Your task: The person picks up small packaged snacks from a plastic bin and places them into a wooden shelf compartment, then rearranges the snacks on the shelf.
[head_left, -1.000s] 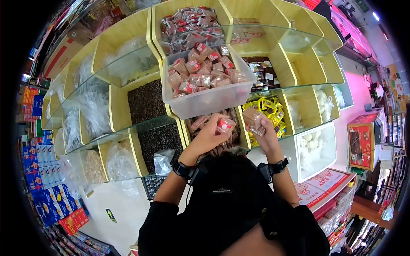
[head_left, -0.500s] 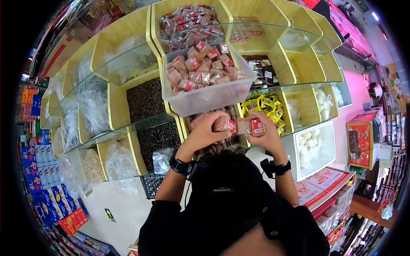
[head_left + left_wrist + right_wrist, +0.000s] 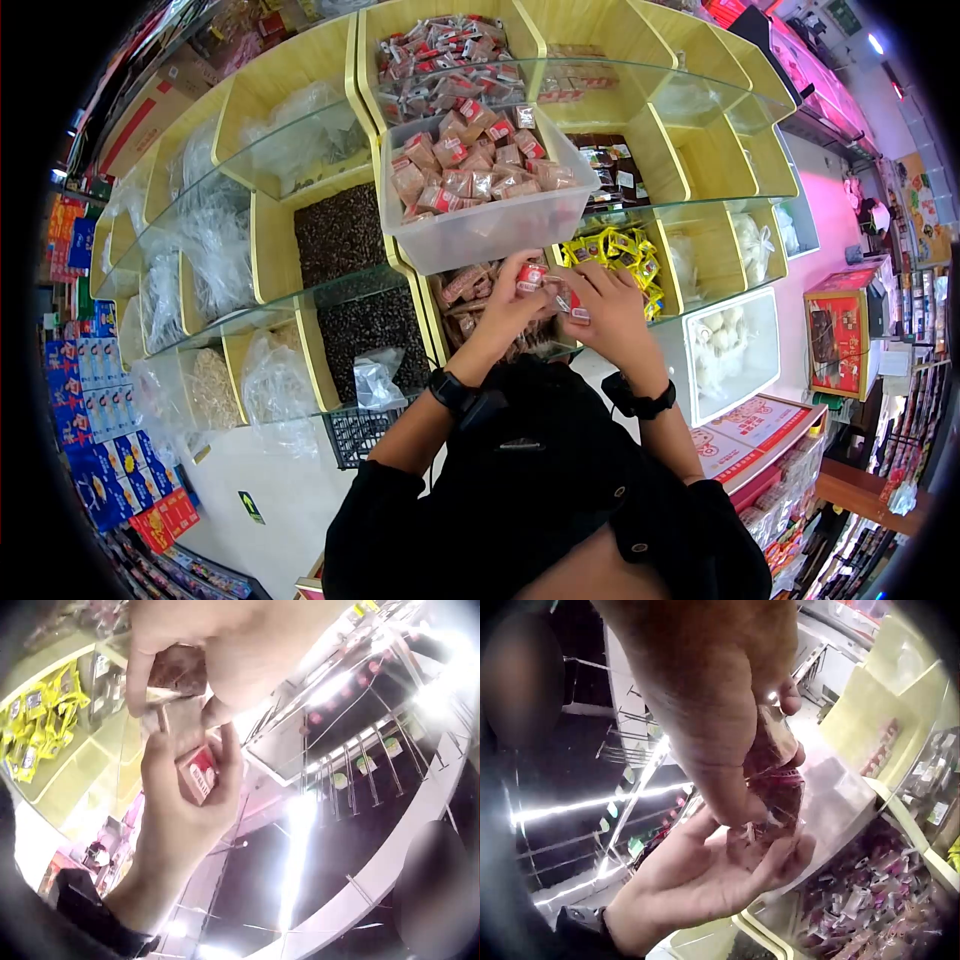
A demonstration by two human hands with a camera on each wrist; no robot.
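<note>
Before the person's chest, the left hand [image 3: 508,308] grips a clear-wrapped brown block with a red label [image 3: 530,278]. The right hand [image 3: 618,318] meets it, its fingers round another red-labelled block [image 3: 574,309]. In the left wrist view, the left hand [image 3: 225,652] pinches a brown block [image 3: 178,669] from above, while the right hand [image 3: 187,802] cups a red-labelled packet [image 3: 199,775] below. Seen from the right wrist, the right hand [image 3: 712,705] reaches over wrapped blocks [image 3: 780,802] lying along the left hand's fingers [image 3: 761,874]. Exactly how many blocks are held is unclear.
A translucent tub [image 3: 480,245] heaped with similar blocks [image 3: 475,160] stands just beyond the hands on yellow compartment shelving with glass dividers. Yellow packets [image 3: 640,255] lie right of it, dark pieces [image 3: 340,235] left. A white foam box [image 3: 735,355] is at the right.
The hands have come together from apart, the right hand moving leftward and turning over its block, so its fingers now cover most of it. The tub has not moved.
</note>
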